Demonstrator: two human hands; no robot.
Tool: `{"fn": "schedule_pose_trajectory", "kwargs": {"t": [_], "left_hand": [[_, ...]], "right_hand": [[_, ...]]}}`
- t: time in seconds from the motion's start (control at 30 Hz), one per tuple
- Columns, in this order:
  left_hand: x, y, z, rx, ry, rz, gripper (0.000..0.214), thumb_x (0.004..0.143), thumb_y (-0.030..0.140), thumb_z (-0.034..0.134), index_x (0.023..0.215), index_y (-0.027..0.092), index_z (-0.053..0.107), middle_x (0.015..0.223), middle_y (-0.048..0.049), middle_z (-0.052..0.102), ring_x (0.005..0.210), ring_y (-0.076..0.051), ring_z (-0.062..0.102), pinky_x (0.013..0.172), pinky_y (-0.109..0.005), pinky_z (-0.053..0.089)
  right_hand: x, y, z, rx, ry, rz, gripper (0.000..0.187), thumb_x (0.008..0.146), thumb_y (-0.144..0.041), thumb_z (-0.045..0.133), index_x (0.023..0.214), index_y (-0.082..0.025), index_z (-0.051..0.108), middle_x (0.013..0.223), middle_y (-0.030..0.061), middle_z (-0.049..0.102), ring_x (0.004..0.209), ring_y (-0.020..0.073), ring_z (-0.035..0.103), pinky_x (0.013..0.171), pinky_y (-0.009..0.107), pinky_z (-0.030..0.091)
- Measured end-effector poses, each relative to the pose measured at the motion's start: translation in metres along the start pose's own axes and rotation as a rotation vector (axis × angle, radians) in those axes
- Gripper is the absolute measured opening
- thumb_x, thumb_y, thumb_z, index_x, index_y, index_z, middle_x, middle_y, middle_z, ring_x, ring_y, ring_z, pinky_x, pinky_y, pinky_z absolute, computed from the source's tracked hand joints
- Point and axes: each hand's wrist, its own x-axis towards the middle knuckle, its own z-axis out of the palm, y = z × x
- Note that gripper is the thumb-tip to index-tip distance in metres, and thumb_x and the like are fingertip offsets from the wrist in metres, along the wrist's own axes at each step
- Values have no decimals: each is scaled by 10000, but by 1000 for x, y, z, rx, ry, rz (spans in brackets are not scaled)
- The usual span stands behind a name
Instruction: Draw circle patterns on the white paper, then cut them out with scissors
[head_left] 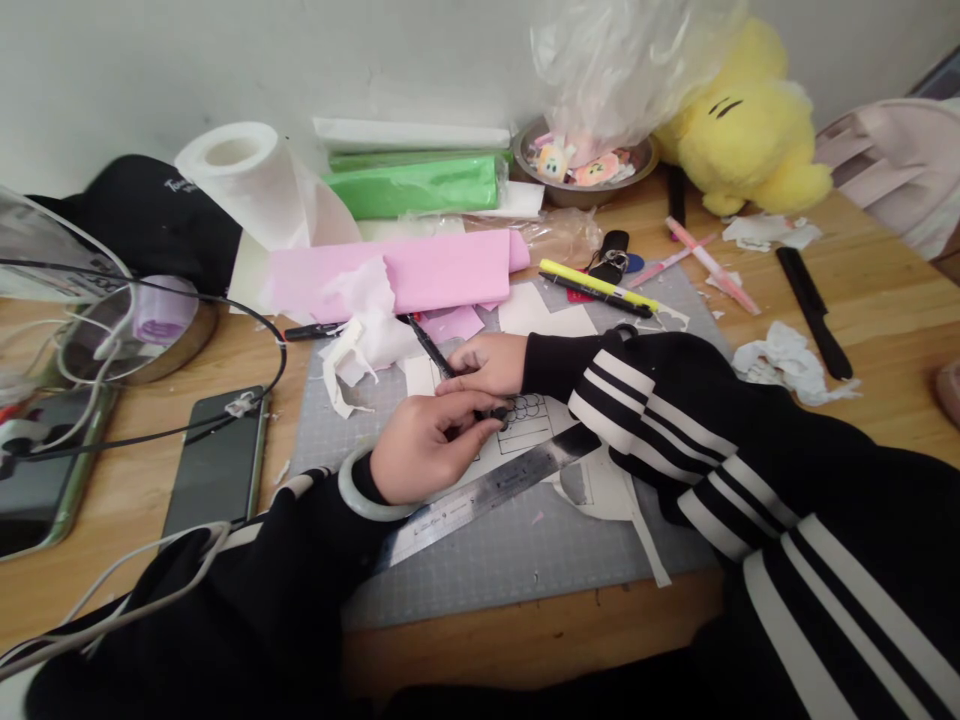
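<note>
A black pen (430, 345) sticks out to the upper left from between the fingers of my right hand (489, 363), which is closed around it. Just below, my left hand (427, 445) wears a pale bangle and pinches a small black piece (496, 412); whether this is a pen cap I cannot tell. Both hands are close together over white paper with a line drawing (525, 428) of rounded shapes above a box. A steel ruler (487, 492) lies slanted across the paper's near side. Everything here rests on a grey cutting mat (480, 580).
Cut paper scraps (600, 490), pink paper (450, 270), a yellow marker (592, 285) and a black comb (814, 310) lie around. Behind are a paper roll (232, 180), green packs (412, 188), a metal bowl (589, 190) and a yellow plush toy (750, 120). A phone (217, 460) and cables (277, 385) lie left.
</note>
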Motion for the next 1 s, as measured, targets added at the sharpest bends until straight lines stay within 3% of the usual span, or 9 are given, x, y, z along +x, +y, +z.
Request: {"fn": "schedule_pose_trajectory", "kwargs": {"t": [0.43,0.77,1.0], "left_hand": [[0,0,0,1,3,6,177,788,227,575,857,116,694,411,44,499,372,-69,401,415,-183,372],[0,-1,1,5,-14,-6,184,791,237,572,881,129,690,523,-27,621,659,-177,621,532,-230,474],[-1,-1,0,11,-24,-9,180,794,240,572,879,134,691,462,12,567,455,-108,509,476,-212,430]], "right_hand": [[-2,-1,-1,-24,-30,-3,429,812,-288,571,475,-146,348,421,-87,330,490,53,315,536,213,250],[1,6,-1,-11,-96,-63,359,817,-317,542,527,-136,430,490,-71,438,528,58,381,556,201,274],[0,3,-1,-28,-92,-44,283,824,-269,522,578,-136,481,515,-72,453,550,61,392,561,193,273]]}}
